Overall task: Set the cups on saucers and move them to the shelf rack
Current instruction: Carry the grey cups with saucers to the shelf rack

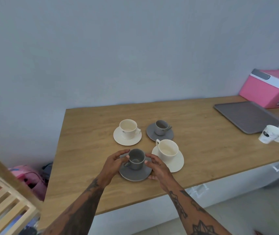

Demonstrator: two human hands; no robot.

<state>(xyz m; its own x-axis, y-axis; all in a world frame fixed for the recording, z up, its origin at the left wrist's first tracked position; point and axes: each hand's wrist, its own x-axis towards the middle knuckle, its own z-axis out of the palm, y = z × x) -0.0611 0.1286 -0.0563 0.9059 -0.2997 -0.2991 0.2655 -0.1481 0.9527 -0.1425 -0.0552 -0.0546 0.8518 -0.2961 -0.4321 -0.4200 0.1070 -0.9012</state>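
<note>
Four cups stand on saucers on the wooden table [84, 150]. Nearest me is a grey cup [136, 158] on a grey saucer [133, 175]. My left hand [115, 162] curls around that saucer's left edge, and my right hand [158, 168] grips its right edge, thumb at the front rim. Whether the saucer is lifted I cannot tell. A white cup [167, 149] sits on a white saucer [177, 165] just to the right. Farther back are another white cup [128, 128] on its saucer [120, 139] and a small grey cup [160, 127] on a grey saucer [150, 133]. The wooden slatted shelf rack [4, 200] is at lower left.
A grey tray [247, 116] lies at the table's right, with a pink cooler box [267, 89] behind it and a row of paper cups [269, 135] lying in front. A pink bag [31, 178] rests on the floor between the table and the rack.
</note>
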